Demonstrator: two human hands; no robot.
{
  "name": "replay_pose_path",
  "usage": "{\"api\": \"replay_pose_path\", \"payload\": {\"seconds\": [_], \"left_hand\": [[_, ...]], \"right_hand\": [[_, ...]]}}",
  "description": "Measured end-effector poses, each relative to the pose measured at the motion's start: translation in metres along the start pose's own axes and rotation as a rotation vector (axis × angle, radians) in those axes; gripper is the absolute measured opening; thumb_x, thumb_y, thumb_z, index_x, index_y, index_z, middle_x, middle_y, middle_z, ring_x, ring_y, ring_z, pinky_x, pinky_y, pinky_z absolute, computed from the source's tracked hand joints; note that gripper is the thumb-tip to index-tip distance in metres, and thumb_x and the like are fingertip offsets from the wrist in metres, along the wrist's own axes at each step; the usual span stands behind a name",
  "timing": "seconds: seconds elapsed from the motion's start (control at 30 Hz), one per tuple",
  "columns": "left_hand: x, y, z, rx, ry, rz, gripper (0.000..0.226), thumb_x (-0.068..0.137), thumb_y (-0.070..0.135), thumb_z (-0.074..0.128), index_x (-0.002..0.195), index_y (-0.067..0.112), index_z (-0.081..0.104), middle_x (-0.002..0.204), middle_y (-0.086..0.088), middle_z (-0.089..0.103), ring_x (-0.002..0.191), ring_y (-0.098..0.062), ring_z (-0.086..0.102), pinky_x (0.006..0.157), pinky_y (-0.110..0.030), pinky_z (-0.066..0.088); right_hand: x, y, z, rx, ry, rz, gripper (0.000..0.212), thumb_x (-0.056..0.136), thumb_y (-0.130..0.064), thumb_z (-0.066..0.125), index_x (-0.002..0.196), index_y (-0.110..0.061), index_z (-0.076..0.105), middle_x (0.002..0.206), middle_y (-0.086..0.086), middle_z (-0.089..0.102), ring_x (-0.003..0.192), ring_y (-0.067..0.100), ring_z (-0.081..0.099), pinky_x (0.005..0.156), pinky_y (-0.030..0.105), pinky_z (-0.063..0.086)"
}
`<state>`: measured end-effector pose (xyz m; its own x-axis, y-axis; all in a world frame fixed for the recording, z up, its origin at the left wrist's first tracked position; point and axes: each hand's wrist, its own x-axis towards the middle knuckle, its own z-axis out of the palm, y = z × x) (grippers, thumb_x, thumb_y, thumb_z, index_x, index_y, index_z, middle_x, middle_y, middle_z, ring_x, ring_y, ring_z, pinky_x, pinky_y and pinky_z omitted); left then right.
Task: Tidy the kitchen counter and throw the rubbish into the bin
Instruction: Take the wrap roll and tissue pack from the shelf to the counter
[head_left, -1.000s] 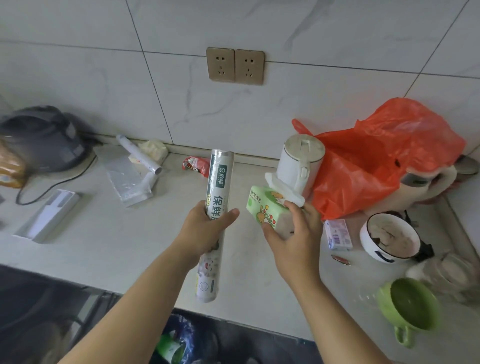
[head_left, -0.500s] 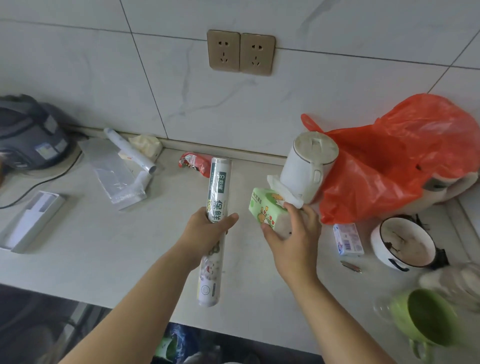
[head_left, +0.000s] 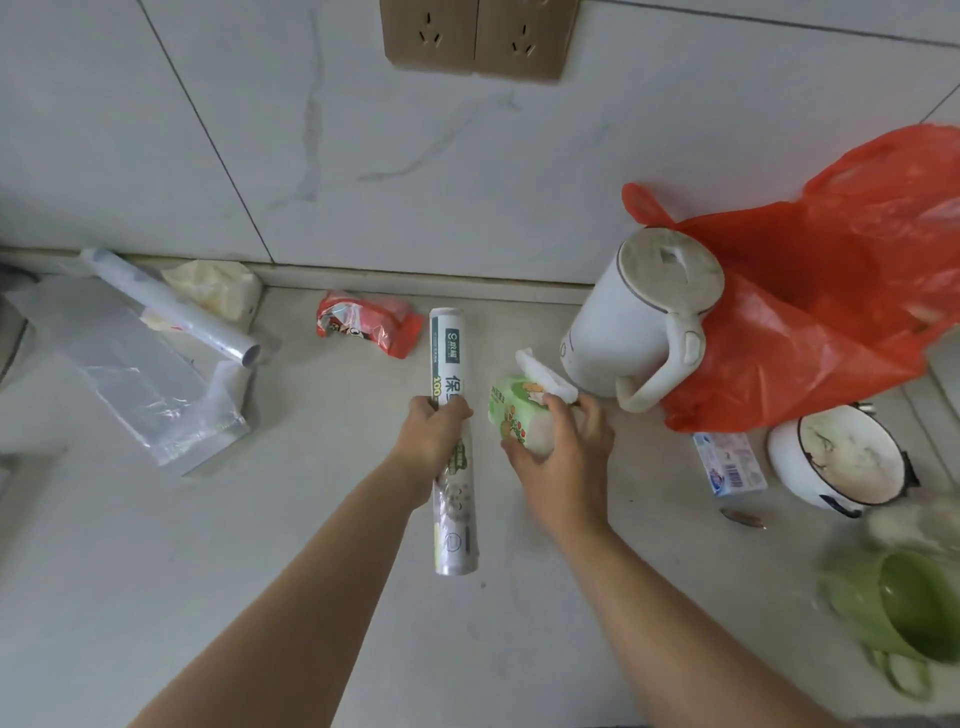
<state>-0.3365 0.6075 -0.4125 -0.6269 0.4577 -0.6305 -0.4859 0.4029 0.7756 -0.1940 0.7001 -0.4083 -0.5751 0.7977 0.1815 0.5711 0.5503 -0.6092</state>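
My left hand (head_left: 431, 436) grips a long white cling-film roll (head_left: 448, 353) around its middle, the roll pointing toward the wall above the pale counter (head_left: 156, 545). My right hand (head_left: 566, 462) holds a green tissue pack (head_left: 511, 410) with a white tissue sticking out of its top, just left of a white kettle (head_left: 639, 322). A crumpled red snack wrapper (head_left: 369, 325) lies by the wall, left of the roll's far end. A large orange plastic bag (head_left: 831, 306) sits behind the kettle.
At the left lie a clear plastic bag (head_left: 130, 374), a thin plastic roll (head_left: 166, 306) and crumpled yellowish paper (head_left: 218, 286). On the right are a small blue-white box (head_left: 730, 462), a white enamel pot (head_left: 841, 457) and a green mug (head_left: 904, 608). Wall sockets (head_left: 475, 36) sit above.
The view has moved closer and tilted down. Both hands hold the same things, now lower and nearer the counter; the appliance and white tray at far left have left the view.
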Motion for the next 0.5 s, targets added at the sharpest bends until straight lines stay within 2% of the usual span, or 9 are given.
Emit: {"api": "replay_pose_path", "payload": {"seconds": [0.13, 0.3, 0.33, 0.43, 0.5], "left_hand": [[0.032, 0.001, 0.005, 0.111, 0.018, 0.043, 0.023, 0.086, 0.031, 0.07, 0.097, 0.019, 0.054, 0.093, -0.006, 0.065, 0.078, -0.02, 0.064, 0.063, -0.031, 0.049], [0.062, 0.013, 0.014, 0.256, -0.004, 0.058, 0.032, 0.085, 0.034, 0.074, 0.105, 0.011, 0.063, 0.097, -0.008, 0.071, 0.089, -0.024, 0.069, 0.077, -0.037, 0.058], [0.067, 0.015, 0.017, 0.286, -0.004, 0.056, 0.032, 0.085, 0.034, 0.074, 0.105, 0.012, 0.063, 0.097, -0.008, 0.071, 0.089, -0.024, 0.069, 0.075, -0.036, 0.057], [0.083, 0.025, 0.023, 0.365, 0.009, 0.086, 0.028, 0.085, 0.037, 0.074, 0.098, 0.016, 0.061, 0.09, -0.005, 0.069, 0.076, -0.017, 0.065, 0.058, -0.028, 0.049], [0.091, 0.03, 0.024, 0.41, 0.018, 0.099, 0.03, 0.084, 0.039, 0.076, 0.098, 0.016, 0.062, 0.087, -0.003, 0.069, 0.072, -0.015, 0.064, 0.055, -0.027, 0.047]], "right_hand": [[-0.008, 0.0, 0.008, -0.081, -0.02, -0.013, 0.066, 0.069, -0.037, 0.084, 0.126, -0.023, 0.055, 0.129, 0.008, 0.044, 0.118, 0.028, 0.037, 0.091, 0.047, 0.051], [-0.013, -0.005, -0.001, -0.168, -0.078, -0.007, 0.058, 0.076, -0.04, 0.078, 0.125, -0.028, 0.049, 0.137, 0.007, 0.042, 0.123, 0.026, 0.038, 0.091, 0.043, 0.052], [-0.015, -0.006, -0.002, -0.176, -0.093, -0.003, 0.056, 0.077, -0.041, 0.076, 0.125, -0.029, 0.048, 0.138, 0.007, 0.041, 0.123, 0.026, 0.038, 0.092, 0.043, 0.052], [-0.014, -0.005, -0.003, -0.18, -0.14, 0.049, 0.055, 0.08, -0.044, 0.071, 0.128, -0.027, 0.049, 0.141, 0.004, 0.037, 0.124, 0.027, 0.038, 0.095, 0.045, 0.05], [-0.012, -0.005, -0.002, -0.196, -0.145, 0.072, 0.057, 0.079, -0.043, 0.07, 0.129, -0.026, 0.049, 0.14, 0.003, 0.035, 0.124, 0.026, 0.037, 0.095, 0.044, 0.05]]}}
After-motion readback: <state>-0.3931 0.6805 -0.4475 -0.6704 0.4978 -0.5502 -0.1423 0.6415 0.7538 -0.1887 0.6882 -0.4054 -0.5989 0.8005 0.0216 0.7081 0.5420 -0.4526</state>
